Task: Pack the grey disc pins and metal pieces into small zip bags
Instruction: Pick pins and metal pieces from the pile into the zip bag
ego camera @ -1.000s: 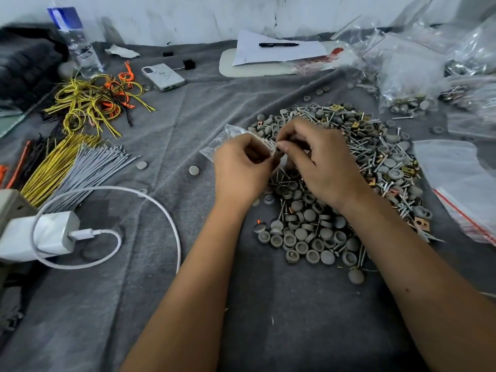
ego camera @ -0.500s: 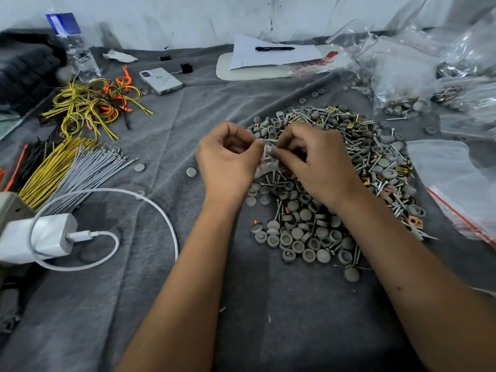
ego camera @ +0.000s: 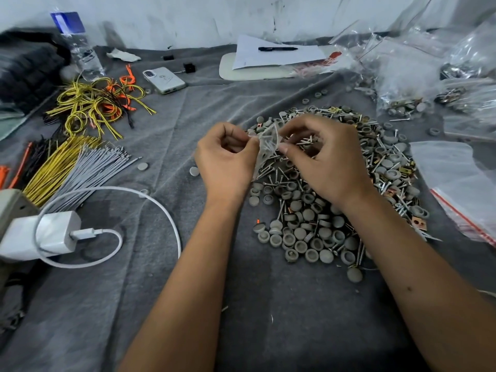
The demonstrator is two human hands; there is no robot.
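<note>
I'm seeing both hands pinching small zip bag point(ego camera: 265, 146) – left hand point(ego camera: 228, 159) gripping left edge, right hand point(ego camera: 327, 157) gripping right edge, bag hovering just above pile of grey disc pins point(ego camera: 308, 226) – screws showing inside.

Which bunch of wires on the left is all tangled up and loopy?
The yellow and orange wires beside the phone are loopy. The yellow bundle and grey bundle nearer the charger lie straight.

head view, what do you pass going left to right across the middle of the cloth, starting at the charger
white charger → grey wire bundle → left hand → small zip bag → right hand → stack of empty zip bags
</note>
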